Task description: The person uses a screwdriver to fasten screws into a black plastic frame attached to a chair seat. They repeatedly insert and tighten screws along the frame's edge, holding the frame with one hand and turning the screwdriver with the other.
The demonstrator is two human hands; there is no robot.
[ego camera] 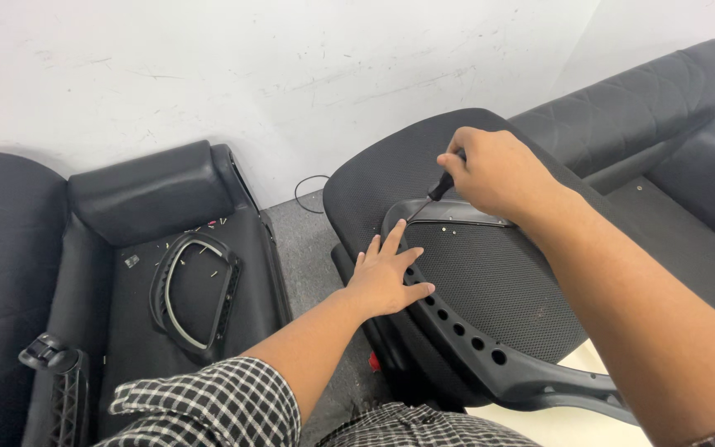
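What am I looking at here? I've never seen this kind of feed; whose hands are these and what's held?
This is one picture from a camera worn on a person's head, looking down at their own bare hands. The right hand grips a screwdriver, its tip at the top edge of a black mesh chair back frame. The left hand rests flat on that frame's left rim, beside a row of holes. Behind it lies a black seat cushion. To the left, a loose curved plastic frame piece lies on a black sofa.
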